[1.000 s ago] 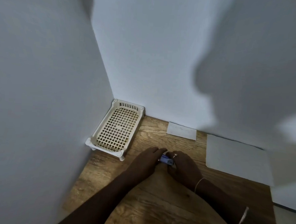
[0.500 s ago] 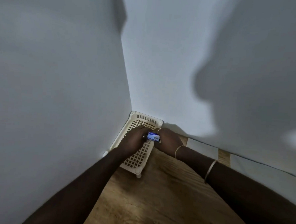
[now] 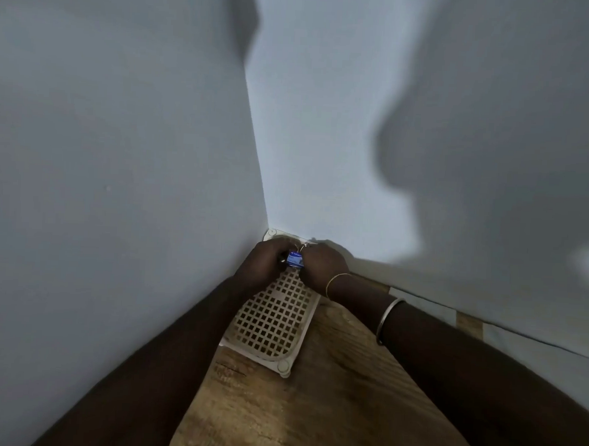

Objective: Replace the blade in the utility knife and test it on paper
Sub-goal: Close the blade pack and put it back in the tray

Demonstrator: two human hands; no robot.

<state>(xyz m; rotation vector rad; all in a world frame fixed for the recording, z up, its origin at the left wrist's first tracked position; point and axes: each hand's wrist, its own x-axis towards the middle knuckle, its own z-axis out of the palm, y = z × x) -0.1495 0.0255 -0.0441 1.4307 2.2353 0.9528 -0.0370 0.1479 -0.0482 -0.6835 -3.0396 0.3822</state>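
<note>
both hands [image 3: 292, 262] have moved over the tray's [image 3: 274, 319] far end, pinching a small blue packet [image 3: 295, 259] between them.

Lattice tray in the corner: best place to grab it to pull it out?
Probably the near short rim of the tray, coming from the open table side. Walls block its far and left edges, and both the left hand and right hand hold a small blue packet over its far end.

Both hands hide most of the small blue packet [image 3: 294, 259]; its print is unreadable.
</note>
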